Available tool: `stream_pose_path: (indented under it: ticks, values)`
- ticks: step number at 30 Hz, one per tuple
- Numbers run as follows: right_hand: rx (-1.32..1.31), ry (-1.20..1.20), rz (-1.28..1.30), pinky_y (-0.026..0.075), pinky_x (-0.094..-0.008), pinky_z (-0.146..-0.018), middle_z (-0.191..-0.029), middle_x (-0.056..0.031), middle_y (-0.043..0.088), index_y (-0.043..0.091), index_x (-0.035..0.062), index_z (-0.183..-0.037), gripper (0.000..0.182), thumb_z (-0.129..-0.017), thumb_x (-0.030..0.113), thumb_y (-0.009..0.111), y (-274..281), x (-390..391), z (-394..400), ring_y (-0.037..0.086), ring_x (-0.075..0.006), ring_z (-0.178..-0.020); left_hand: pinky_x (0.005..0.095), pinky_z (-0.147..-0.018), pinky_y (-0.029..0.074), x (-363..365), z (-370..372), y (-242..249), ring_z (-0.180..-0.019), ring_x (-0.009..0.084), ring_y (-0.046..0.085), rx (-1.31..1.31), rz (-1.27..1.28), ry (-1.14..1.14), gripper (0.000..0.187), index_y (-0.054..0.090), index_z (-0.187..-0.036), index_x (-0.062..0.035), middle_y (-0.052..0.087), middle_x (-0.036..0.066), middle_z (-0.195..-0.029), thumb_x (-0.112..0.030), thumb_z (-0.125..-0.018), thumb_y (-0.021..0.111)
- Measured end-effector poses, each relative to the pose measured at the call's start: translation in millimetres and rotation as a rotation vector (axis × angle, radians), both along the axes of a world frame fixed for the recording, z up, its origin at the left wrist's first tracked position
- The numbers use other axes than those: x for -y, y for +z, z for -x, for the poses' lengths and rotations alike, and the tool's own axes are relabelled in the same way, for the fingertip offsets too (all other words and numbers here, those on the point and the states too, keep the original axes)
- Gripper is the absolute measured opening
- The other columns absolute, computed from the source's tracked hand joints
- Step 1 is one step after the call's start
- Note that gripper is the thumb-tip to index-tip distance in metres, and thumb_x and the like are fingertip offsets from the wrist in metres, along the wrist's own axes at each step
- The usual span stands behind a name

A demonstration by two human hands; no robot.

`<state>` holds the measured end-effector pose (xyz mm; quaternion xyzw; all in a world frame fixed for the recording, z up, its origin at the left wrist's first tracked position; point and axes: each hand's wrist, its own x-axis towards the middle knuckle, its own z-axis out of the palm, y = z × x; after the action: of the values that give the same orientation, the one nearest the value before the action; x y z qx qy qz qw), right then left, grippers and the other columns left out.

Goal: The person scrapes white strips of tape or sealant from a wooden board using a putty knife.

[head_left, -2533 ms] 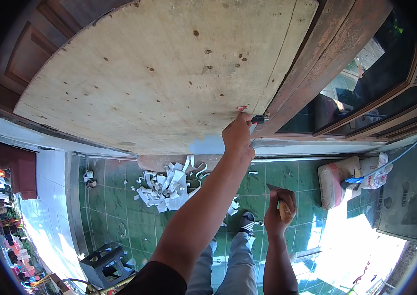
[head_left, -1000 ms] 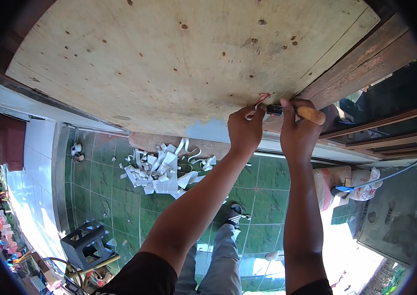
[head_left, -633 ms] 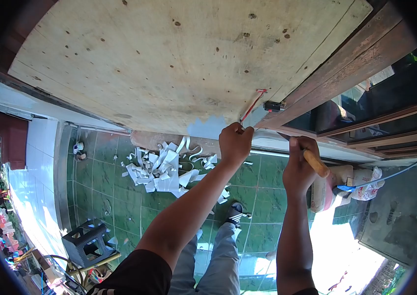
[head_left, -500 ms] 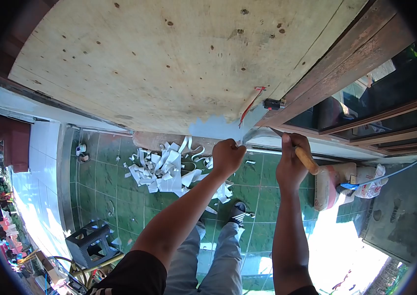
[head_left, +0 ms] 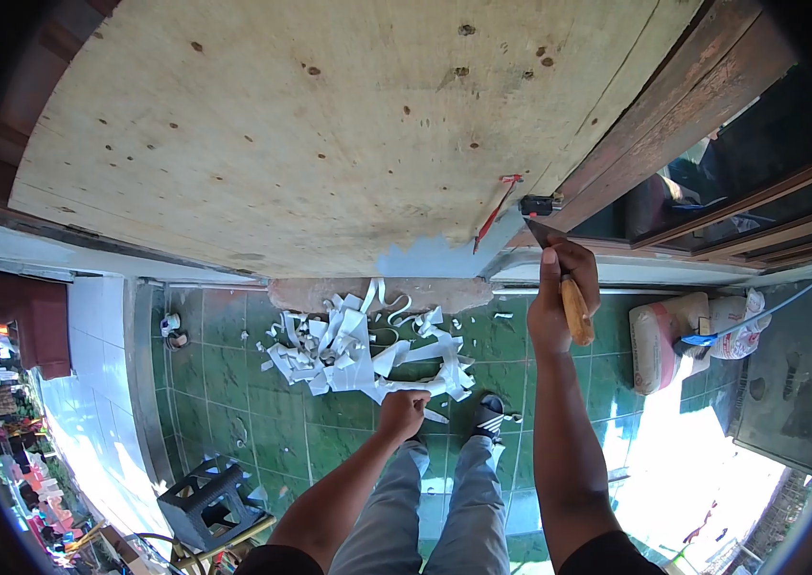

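My right hand (head_left: 564, 297) is closed around a scraper (head_left: 575, 311) with a wooden handle. Its dark, pointed blade rises to the right edge of the plywood door (head_left: 329, 144), just below a black latch (head_left: 537, 205). A light blue-grey patch (head_left: 430, 257) covers the door's lower right corner, and a red strip (head_left: 495, 216) hangs above it. Lower down, before my legs, my left hand (head_left: 404, 415) is closed, its fingers curled in; whether anything is in them cannot be made out. White peeled strips (head_left: 339, 350) lie heaped on the floor beyond it.
Green tiles (head_left: 329, 450) make up the floor. Filled sacks (head_left: 664, 345) lean at the right by the wall, with a blue brush-like tool (head_left: 703, 339) on them. A dark plastic stool (head_left: 209, 503) stands lower left. The wooden frame (head_left: 655, 125) borders the door.
My left hand has come down and back from the door's lower edge, over the peeled strips. My right hand has raised the scraper blade toward the black latch.
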<state>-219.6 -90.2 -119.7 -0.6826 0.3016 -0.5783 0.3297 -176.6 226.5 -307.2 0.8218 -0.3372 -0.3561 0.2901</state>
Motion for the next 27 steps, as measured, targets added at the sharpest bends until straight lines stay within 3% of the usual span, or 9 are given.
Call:
stream_pose_path:
  ticks: [4, 8, 9, 15, 19, 22, 24, 26, 27]
  values:
    - [-0.079, -0.044, 0.113, 0.058, -0.0383, -0.084, -0.105, -0.0151, 0.07, 0.071, -0.0034, -0.098, 0.018, -0.1, 0.014, 0.073, -11.1, 0.6, -6.0, 0.073, -0.0285, -0.1, 0.0459, -0.075, 0.058, -13.8, -6.6, 13.7, -0.081, 0.0353, 0.074, 0.038, 0.017, 0.025, 0.016, 0.077, -0.102, -0.0093, 0.077, 0.012, -0.091, -0.019, -0.098, 0.065]
    - [-0.078, -0.156, 0.105, 0.058, -0.0383, -0.083, -0.105, -0.0145, 0.07, 0.072, -0.0044, -0.1, 0.02, -0.1, 0.015, 0.073, -19.9, 3.8, -6.6, 0.073, -0.0287, -0.1, 0.0525, -0.087, 0.053, -50.2, -21.2, -5.9, -0.1, 0.0422, 0.068, 0.035, -0.191, -0.003, 0.027, 0.075, -0.102, -0.0015, 0.074, 0.021, -0.099, -0.024, -0.103, 0.06]
    - [-0.064, -0.175, 0.102, 0.058, -0.0382, -0.084, -0.104, -0.0141, 0.07, 0.073, -0.0047, -0.098, 0.019, -0.1, 0.015, 0.074, -18.6, 1.2, -8.0, 0.073, -0.0284, -0.1, 0.0514, -0.099, 0.05, -55.5, -26.5, -0.2, -0.116, 0.0441, 0.064, -0.025, -0.239, 0.018, 0.033, 0.073, -0.111, 0.0013, 0.071, 0.026, -0.117, -0.028, -0.102, 0.06]
    - [-0.147, -0.303, 0.204, 0.058, -0.0366, -0.086, -0.105, -0.0118, 0.065, 0.076, -0.0017, -0.099, 0.013, -0.096, 0.011, 0.077, -24.9, -15.4, -27.3, 0.07, -0.0286, -0.107, 0.0473, -0.114, 0.045, -132.9, -41.6, -23.8, -0.135, 0.0426, 0.055, 0.057, -0.347, -0.082, 0.042, 0.069, -0.127, -0.0006, 0.057, 0.028, -0.145, -0.032, -0.098, 0.065]
    - [-0.35, -0.416, 0.243, 0.054, -0.0428, -0.08, -0.116, -0.0116, 0.06, 0.074, 0.0031, -0.113, 0.038, -0.101, 0.039, 0.069, -22.2, -38.3, -41.1, 0.066, -0.0293, -0.107, 0.0472, -0.114, 0.045, -160.6, -47.6, -23.8, -0.136, 0.0421, 0.054, -0.036, -0.378, -0.048, 0.041, 0.07, -0.124, -0.0012, 0.057, 0.028, -0.145, -0.032, -0.097, 0.068]
    - [-0.578, -0.524, 0.232, 0.051, -0.0476, -0.073, -0.105, -0.0158, 0.065, 0.072, 0.007, -0.115, 0.051, -0.103, 0.055, 0.058, -17.4, -49.3, -35.1, 0.067, -0.0365, -0.091, 0.0469, -0.112, 0.046, -176.0, -48.9, -28.7, -0.134, 0.0414, 0.056, -0.099, -0.338, 0.01, 0.039, 0.071, -0.122, -0.0016, 0.06, 0.027, -0.141, -0.032, -0.097, 0.069]
    - [-0.585, -0.294, -0.059, 0.052, -0.0465, -0.072, -0.094, -0.0178, 0.069, 0.072, 0.0066, -0.115, 0.049, -0.103, 0.053, 0.059, -30.3, -61.7, -15.4, 0.07, -0.0383, -0.084, 0.0468, -0.107, 0.049, -179.8, -50.0, -31.7, -0.129, 0.0405, 0.06, -0.077, -0.279, 0.02, 0.038, 0.073, -0.118, -0.0019, 0.063, 0.025, -0.137, -0.033, -0.097, 0.069]
    - [-0.796, -0.193, -0.452, 0.052, -0.0438, -0.067, -0.086, -0.0202, 0.07, 0.072, 0.0063, -0.118, 0.041, -0.106, 0.044, 0.06, -42.6, -85.0, 5.1, 0.069, -0.0343, -0.073, 0.0466, -0.084, 0.056, -178.5, -52.3, -21.4, -0.096, 0.0377, 0.072, -0.023, -0.345, 0.007, 0.03, 0.075, -0.106, -0.002, 0.073, 0.02, -0.111, -0.03, -0.098, 0.069]
    - [-0.707, -0.14, -0.46, 0.054, -0.0428, -0.065, -0.08, -0.0172, 0.071, 0.071, 0.0053, -0.118, 0.039, -0.101, 0.04, 0.068, -60.3, -97.4, 16.1, 0.071, -0.0338, -0.071, 0.0466, -0.084, 0.057, -175.6, -56.6, -17.3, -0.097, 0.0371, 0.073, -0.082, -0.452, 0.007, 0.029, 0.075, -0.106, -0.0018, 0.073, 0.02, -0.113, -0.029, -0.098, 0.069]
